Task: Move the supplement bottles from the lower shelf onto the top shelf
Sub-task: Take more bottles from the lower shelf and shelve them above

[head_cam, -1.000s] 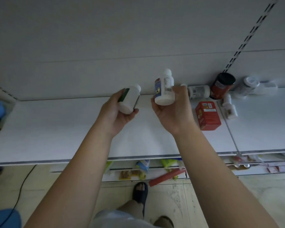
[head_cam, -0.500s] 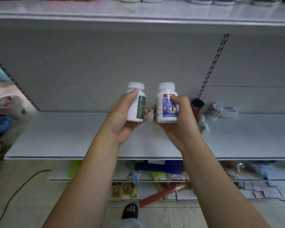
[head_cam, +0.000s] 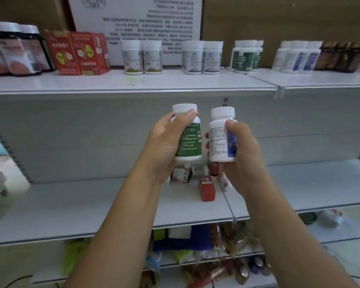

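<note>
My left hand grips a white bottle with a green label, held upright. My right hand grips a white bottle with a blue label, also upright. Both bottles hang side by side in front of the shelf's back panel, below the top shelf and above the lower shelf. On the lower shelf behind my hands lie a red box and a few small bottles, partly hidden.
The top shelf carries rows of white bottles, green-label bottles, blue-label bottles, red boxes, dark jars and brown bottles. Bare shelf shows in front of them. Packets fill the shelves lower down.
Both hands have risen with their bottles, from just above the lower shelf to midway up the back panel. My view has tilted up, bringing the top shelf's goods into sight.
</note>
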`<action>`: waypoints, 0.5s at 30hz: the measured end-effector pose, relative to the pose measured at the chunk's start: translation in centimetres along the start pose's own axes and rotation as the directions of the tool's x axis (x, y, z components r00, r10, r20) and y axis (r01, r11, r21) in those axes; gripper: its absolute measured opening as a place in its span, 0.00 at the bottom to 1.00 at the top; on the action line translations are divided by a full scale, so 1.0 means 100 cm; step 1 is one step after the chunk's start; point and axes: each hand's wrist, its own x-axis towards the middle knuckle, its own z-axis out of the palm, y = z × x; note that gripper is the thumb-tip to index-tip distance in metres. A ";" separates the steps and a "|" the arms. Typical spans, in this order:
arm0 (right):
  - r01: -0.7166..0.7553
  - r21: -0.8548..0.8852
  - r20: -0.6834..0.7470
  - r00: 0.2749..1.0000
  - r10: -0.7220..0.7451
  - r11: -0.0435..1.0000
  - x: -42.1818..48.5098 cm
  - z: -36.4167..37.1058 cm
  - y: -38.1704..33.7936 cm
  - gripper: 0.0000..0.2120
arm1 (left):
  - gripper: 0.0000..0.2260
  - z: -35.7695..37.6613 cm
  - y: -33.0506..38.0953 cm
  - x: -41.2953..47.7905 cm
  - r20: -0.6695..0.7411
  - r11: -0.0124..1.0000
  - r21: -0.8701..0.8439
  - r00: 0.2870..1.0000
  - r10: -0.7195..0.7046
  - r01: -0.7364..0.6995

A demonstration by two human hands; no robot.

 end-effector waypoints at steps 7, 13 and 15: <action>0.191 -0.122 -0.098 0.974 -0.203 0.974 -0.020 -0.064 -0.074 0.09 | 0.13 0.094 0.008 0.033 0.152 0.997 0.055 0.988 0.038 -0.046; 0.257 -0.259 -0.222 0.922 -0.316 0.931 -0.009 -0.118 -0.132 0.08 | 0.05 0.178 0.006 0.075 0.237 0.993 0.117 0.971 0.008 -0.037; 0.261 -0.327 -0.224 0.912 -0.343 0.908 0.003 -0.136 -0.150 0.07 | 0.07 0.199 0.006 0.099 0.250 0.984 0.165 0.968 0.022 -0.065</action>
